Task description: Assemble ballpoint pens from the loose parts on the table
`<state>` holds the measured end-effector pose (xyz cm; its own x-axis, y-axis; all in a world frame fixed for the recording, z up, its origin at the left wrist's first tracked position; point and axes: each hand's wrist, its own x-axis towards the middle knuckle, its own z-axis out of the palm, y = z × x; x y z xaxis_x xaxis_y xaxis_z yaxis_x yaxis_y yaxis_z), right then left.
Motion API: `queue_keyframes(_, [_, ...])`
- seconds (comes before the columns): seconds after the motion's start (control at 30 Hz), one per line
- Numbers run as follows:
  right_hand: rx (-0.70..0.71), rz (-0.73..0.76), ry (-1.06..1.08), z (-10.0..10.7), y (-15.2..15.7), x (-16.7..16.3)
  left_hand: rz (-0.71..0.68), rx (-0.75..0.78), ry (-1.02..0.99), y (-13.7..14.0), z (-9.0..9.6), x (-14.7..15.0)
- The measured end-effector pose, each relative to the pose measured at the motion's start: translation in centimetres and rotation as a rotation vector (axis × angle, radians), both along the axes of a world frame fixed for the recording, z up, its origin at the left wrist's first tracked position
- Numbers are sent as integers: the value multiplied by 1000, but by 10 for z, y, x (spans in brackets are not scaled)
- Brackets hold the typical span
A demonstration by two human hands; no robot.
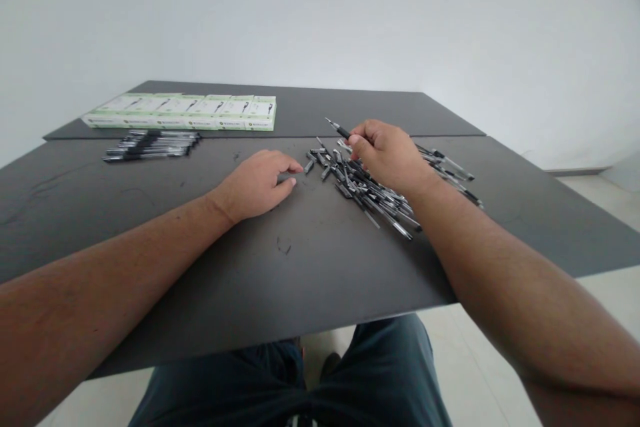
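Over piled pen parts (374,195), right hand (386,152) pinching a pen (339,129), left hand (260,181) beside, half-spread, empty

Probably a small workroom: bare wall (320,20), dark table (215,293), pens (373,190), boxes (180,121).

A plain, pale wall (320,20) stands behind the dark grey tabletop (240,287); a seam crosses its far part; pale floor (470,360) shows below; the light is soft.

Illegible print (199,123) on boxes (183,111)
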<state>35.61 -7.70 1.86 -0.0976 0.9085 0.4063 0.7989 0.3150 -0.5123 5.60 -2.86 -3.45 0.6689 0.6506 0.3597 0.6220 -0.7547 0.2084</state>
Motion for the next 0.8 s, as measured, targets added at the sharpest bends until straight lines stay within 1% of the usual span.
queue_keyframes(0.13, [46, -36, 14, -5, 7, 4, 17, 34, 43, 7, 9, 18])
queue_keyframes(0.23, [47, -39, 11, -9, 12, 6, 4, 84, 116, 15, 19, 42])
queue_keyframes(0.3, [33, -33, 10, -11, 15, 7, -13, 119, 205, 21, 25, 61])
queue_keyframes(0.4, [34, -29, 6, -12, 17, 8, -37, 155, 324, 29, 27, 84])
queue_keyframes(0.47, [47, -34, 2, -11, 17, 9, -42, 170, 380, 33, 26, 94])
queue_keyframes(0.57, [61, -37, -7, -9, 17, 9, -50, 181, 415, 40, 22, 100])
queue_keyframes(0.67, [61, -32, -18, -7, 15, 8, -66, 159, 426, 44, 19, 101])
queue_keyframes(0.8, [66, -21, -34, -6, 14, 7, -85, 130, 394, 45, 16, 100])
